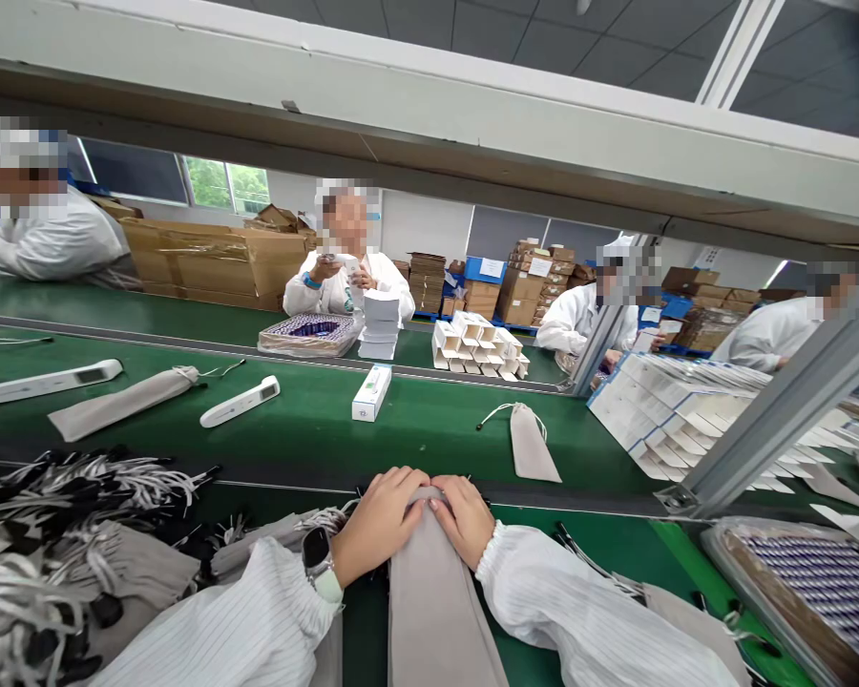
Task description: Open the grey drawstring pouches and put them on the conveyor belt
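Both my hands grip the far end of a grey drawstring pouch (pixel 436 601) that stretches toward me over the green work surface; it may be a stack of them. My left hand (pixel 383 520), with a watch above the wrist, closes on the left side of that end. From the right, my right hand (pixel 465 520) holds the same end, thumbs near each other. To the left lies a heap of grey pouches (pixel 125 563) with white cords and black toggles. Another pouch (pixel 659 611) is partly hidden beside my right sleeve.
On the green conveyor (pixel 429 448) lie white thermometers (pixel 240 401), a filled pouch (pixel 125 403), a small white box (pixel 371 393) and a flat pouch (pixel 532 444). A metal post (pixel 780 391) and stacked open cartons (pixel 659 410) stand right. A battery tray (pixel 816 592) sits near right. Co-workers sit opposite.
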Demonstrator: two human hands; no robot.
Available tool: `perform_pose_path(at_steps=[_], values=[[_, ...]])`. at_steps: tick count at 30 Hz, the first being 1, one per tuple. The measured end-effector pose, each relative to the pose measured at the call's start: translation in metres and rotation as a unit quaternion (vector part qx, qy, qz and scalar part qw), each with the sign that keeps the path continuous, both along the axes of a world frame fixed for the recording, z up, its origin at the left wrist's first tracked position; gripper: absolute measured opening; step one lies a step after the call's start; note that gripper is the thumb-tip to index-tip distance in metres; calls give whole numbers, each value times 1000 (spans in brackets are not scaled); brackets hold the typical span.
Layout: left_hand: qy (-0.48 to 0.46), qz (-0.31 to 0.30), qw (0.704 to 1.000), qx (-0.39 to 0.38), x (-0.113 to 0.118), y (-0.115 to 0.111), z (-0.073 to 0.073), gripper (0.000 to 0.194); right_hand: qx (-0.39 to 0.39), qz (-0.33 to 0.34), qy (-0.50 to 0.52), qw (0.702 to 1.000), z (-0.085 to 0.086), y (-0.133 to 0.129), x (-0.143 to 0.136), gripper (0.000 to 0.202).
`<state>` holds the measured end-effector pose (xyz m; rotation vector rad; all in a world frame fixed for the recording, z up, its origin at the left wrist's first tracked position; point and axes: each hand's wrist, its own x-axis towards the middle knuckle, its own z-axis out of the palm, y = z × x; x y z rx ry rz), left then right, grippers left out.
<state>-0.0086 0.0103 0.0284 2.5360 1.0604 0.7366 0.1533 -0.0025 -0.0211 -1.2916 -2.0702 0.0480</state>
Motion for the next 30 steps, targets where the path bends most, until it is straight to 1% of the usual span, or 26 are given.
perform_pose_path(at_steps=[7,13,22,30], values=[[-4,-1,1000,3,0,0,-2,18,-8,1,22,1000,-2,0,1,20],[13,11,1000,21,0,2,-4,7,-13,3,38,999,-2,0,1,18],[26,2,999,30,0,1,-4,10,-23,0,41,999,-4,-1,2,16],[37,2,999,33,-1,2,-5,12,-33,8,48,998,-1,1,3,7]])
